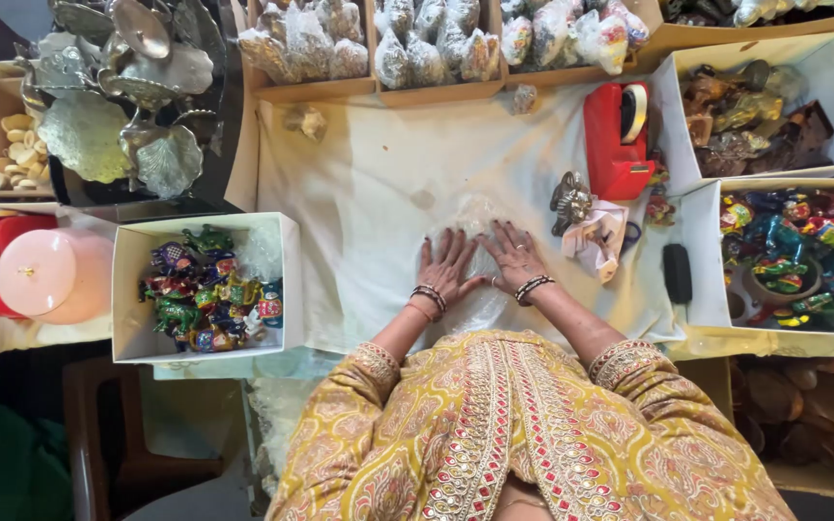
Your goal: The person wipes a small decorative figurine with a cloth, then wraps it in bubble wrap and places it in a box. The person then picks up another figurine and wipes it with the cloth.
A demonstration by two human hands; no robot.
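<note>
My left hand [448, 265] and my right hand [512, 255] lie flat side by side, fingers spread, pressing down on a sheet of clear bubble wrap [475, 214] spread on the white cloth [369, 183] covering the table. Neither hand grips anything. Just right of my right hand lie a small silver metal figurine [569, 201] and a piece of pale pink tissue paper [598, 238].
A red tape dispenser [617, 141] stands at the back right. White boxes of colourful painted figurines sit left [207, 287] and right [798, 253]; another box [755, 116] holds brown figurines. Wrapped items fill cardboard trays [427, 43] at the back. Silver leaf-shaped dishes [118, 96] and a pink lidded container [50, 273] are left.
</note>
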